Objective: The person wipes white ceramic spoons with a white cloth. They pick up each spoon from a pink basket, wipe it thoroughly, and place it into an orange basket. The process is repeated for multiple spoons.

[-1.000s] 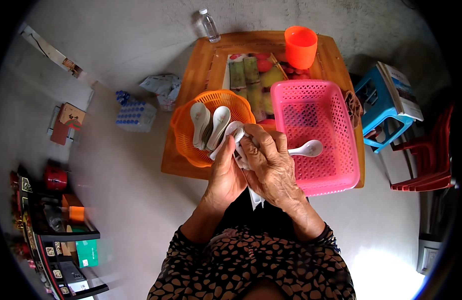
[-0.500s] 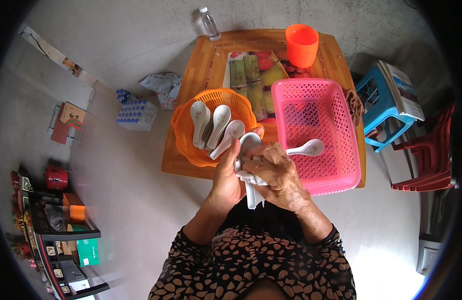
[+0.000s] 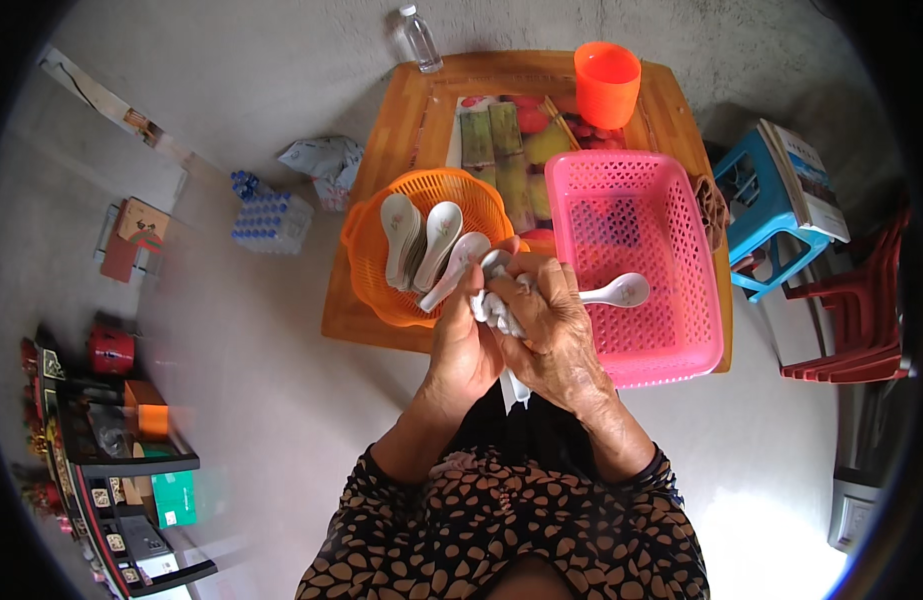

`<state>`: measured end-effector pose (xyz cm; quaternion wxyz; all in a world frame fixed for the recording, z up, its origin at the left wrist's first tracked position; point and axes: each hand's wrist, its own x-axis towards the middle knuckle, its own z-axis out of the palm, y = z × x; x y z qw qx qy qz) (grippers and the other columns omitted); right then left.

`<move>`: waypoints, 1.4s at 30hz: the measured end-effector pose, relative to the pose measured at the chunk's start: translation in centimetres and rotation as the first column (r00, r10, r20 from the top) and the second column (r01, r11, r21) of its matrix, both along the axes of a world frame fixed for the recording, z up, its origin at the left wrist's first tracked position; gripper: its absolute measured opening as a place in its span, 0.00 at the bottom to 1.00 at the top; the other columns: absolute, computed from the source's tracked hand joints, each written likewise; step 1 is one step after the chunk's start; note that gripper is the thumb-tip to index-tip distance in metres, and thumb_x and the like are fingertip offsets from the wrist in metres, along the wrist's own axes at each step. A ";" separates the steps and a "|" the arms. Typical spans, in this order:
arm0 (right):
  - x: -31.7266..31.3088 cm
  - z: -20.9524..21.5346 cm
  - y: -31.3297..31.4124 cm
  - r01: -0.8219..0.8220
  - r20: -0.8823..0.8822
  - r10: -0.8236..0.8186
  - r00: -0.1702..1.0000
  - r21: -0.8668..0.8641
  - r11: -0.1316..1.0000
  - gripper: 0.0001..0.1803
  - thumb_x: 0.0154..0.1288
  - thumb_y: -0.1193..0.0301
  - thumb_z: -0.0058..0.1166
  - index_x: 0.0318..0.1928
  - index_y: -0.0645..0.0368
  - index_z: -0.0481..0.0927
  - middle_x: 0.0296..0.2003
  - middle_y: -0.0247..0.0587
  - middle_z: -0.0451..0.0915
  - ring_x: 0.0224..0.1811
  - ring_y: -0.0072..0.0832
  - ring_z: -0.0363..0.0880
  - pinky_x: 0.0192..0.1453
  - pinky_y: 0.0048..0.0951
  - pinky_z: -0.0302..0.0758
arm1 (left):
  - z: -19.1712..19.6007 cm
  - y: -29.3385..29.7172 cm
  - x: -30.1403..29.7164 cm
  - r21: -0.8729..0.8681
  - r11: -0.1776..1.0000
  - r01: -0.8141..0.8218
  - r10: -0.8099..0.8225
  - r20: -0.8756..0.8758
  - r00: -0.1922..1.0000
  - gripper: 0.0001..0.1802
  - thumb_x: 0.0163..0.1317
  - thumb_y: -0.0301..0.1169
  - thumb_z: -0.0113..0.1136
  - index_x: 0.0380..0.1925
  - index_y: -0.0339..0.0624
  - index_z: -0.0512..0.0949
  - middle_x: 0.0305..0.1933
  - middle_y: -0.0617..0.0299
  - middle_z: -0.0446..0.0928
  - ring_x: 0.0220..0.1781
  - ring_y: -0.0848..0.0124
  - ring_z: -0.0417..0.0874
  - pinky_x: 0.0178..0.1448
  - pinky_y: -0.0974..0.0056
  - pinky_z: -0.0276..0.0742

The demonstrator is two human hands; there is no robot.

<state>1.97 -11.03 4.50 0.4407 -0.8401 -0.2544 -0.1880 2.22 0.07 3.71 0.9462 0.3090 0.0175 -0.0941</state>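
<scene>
Flanking the work: orange basket of white spoons; pink basket with 1 loose spoon.
Blocking my view: right hand and white cloth, across the held spoon.
Held spoon: white, between both hands, bowl toward the table.
Right fingers: bent, pinching the cloth.
Left hand: thumb beside the spoon, other fingers mostly hidden.

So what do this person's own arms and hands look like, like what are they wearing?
The left hand and right hand are both bare, without gloves, and no watch or bracelet shows at either wrist. The black sleeves, printed with rounded tan patches, leave the lower forearms uncovered.
</scene>
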 end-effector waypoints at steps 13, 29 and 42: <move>-3.0 -1.4 -0.5 -0.201 -0.064 0.205 0.977 0.070 0.977 0.26 0.44 0.77 0.65 0.48 0.64 0.76 0.46 0.52 0.64 0.44 0.45 0.73 0.45 0.36 0.77 | -0.6 1.6 1.1 0.030 0.991 -0.130 0.131 -0.070 0.989 0.26 0.63 0.49 0.53 0.51 0.39 0.72 0.36 0.62 0.74 0.33 0.74 0.74 0.35 0.69 0.74; -2.9 -0.6 -1.8 -0.124 -0.030 0.134 0.990 0.219 0.968 0.21 0.51 0.70 0.63 0.46 0.63 0.75 0.42 0.49 0.68 0.39 0.35 0.72 0.38 0.36 0.74 | -0.9 2.2 0.7 0.018 0.999 -0.036 0.037 -0.077 0.996 0.26 0.62 0.45 0.55 0.53 0.38 0.70 0.48 0.59 0.76 0.42 0.70 0.80 0.45 0.64 0.78; 1.1 -1.2 1.5 0.164 0.255 -0.183 0.949 0.096 0.982 0.19 0.40 0.78 0.64 0.38 0.55 0.78 0.39 0.42 0.70 0.35 0.37 0.70 0.36 0.34 0.72 | -2.8 0.2 -1.2 -0.106 0.992 0.065 -0.070 -0.049 0.996 0.32 0.67 0.55 0.39 0.58 0.41 0.62 0.55 0.60 0.69 0.59 0.69 0.69 0.65 0.62 0.64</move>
